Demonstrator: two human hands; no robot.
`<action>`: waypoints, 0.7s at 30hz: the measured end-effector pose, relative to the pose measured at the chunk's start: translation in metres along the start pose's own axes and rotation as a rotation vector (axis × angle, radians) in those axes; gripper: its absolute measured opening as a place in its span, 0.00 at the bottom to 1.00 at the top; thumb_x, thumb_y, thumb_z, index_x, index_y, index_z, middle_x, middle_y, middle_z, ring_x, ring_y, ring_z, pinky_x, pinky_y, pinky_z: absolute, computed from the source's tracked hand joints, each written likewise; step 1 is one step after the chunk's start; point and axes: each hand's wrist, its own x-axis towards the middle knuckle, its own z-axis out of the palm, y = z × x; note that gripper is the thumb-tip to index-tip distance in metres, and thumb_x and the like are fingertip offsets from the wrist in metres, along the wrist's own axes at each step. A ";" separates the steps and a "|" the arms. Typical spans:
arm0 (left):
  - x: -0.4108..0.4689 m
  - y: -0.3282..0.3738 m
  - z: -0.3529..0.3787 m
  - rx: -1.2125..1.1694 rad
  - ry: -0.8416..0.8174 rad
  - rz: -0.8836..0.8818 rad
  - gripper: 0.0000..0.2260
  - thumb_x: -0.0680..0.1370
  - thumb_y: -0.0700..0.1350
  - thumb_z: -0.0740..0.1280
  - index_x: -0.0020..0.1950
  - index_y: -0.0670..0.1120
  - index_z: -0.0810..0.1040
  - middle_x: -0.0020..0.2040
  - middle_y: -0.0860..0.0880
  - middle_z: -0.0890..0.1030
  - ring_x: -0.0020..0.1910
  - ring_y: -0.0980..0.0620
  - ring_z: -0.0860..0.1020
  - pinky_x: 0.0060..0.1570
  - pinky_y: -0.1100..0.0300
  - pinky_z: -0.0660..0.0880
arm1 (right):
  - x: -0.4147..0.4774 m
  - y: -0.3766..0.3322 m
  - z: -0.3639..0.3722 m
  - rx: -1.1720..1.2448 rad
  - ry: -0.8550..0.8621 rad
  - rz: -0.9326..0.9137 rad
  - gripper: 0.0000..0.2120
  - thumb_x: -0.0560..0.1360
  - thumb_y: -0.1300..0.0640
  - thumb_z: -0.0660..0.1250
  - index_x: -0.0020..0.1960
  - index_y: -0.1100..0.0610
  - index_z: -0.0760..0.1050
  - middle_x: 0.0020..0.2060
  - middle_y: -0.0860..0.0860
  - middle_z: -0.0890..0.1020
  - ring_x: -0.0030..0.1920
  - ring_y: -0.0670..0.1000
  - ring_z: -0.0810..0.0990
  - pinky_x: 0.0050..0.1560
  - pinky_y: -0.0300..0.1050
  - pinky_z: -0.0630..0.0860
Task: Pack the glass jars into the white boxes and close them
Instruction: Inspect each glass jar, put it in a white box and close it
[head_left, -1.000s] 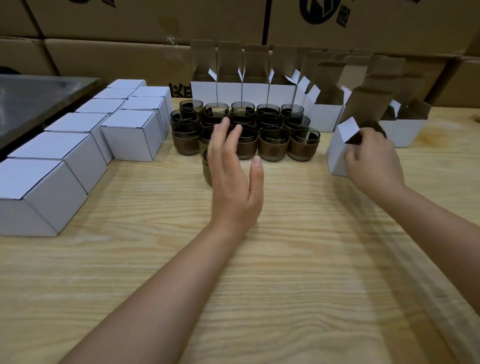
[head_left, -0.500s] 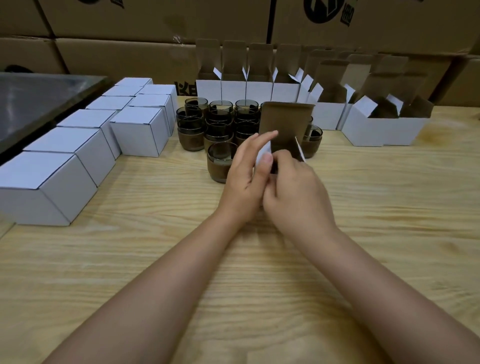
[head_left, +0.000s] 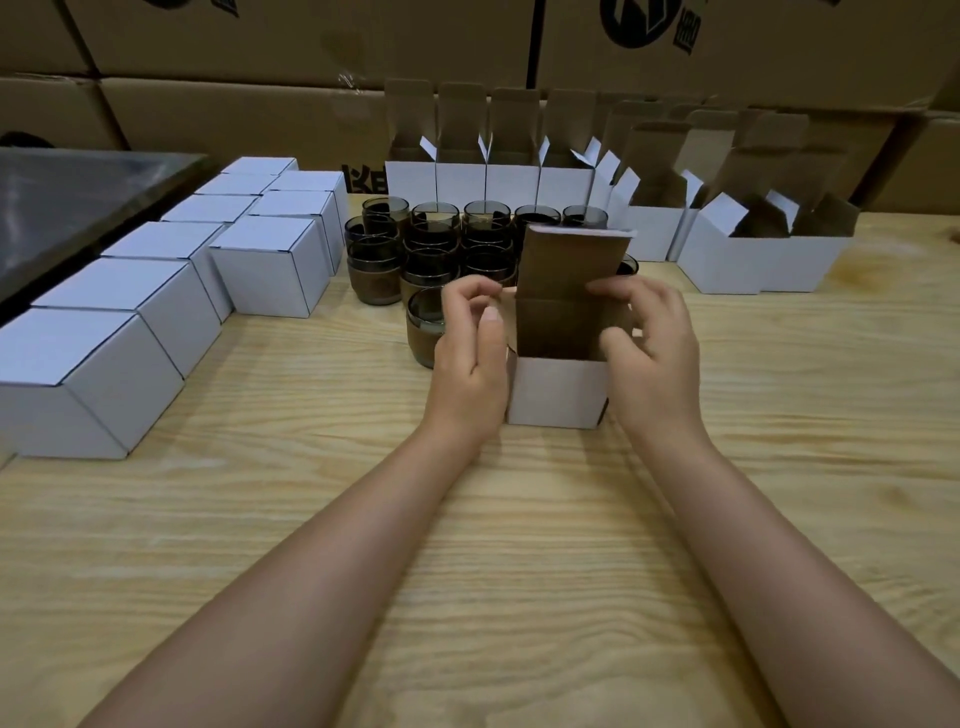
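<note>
An open white box stands on the wooden table in front of me, its brown lid flap upright. My left hand is at the box's left side, fingers curled and pinching the left side flap. My right hand grips the right side, thumb over the rim and fingers on the flap. Nothing shows inside the box. Several dark glass jars with brown bands stand just behind; one jar sits apart, beside my left hand.
Several closed white boxes line the left side. A row of open white boxes runs along the back and to the right. Large cardboard cartons form a wall behind. A dark metal surface lies far left.
My right hand brought an open box from the right to the table's middle and set it down upright. My left hand pulled back from the jars and took hold of the box's left flap.
</note>
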 end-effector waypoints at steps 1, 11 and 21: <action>0.000 0.000 0.000 -0.015 0.000 -0.034 0.07 0.77 0.47 0.52 0.54 0.51 0.66 0.43 0.62 0.73 0.39 0.69 0.73 0.37 0.66 0.69 | 0.001 0.002 -0.002 0.077 -0.007 0.032 0.20 0.66 0.60 0.56 0.54 0.48 0.76 0.54 0.46 0.76 0.45 0.35 0.71 0.46 0.29 0.71; 0.005 0.005 -0.004 -0.166 -0.128 -0.242 0.17 0.69 0.41 0.52 0.51 0.49 0.77 0.48 0.52 0.79 0.48 0.55 0.76 0.48 0.53 0.75 | 0.017 0.017 -0.018 0.635 -0.081 0.370 0.23 0.63 0.55 0.56 0.53 0.50 0.82 0.53 0.49 0.81 0.53 0.52 0.76 0.45 0.46 0.73; 0.000 0.009 -0.006 -0.051 -0.287 -0.247 0.26 0.70 0.54 0.69 0.67 0.51 0.71 0.61 0.58 0.75 0.58 0.68 0.74 0.53 0.72 0.71 | 0.024 0.029 -0.024 0.814 -0.172 0.505 0.34 0.50 0.54 0.61 0.56 0.57 0.81 0.53 0.58 0.82 0.54 0.60 0.74 0.57 0.56 0.67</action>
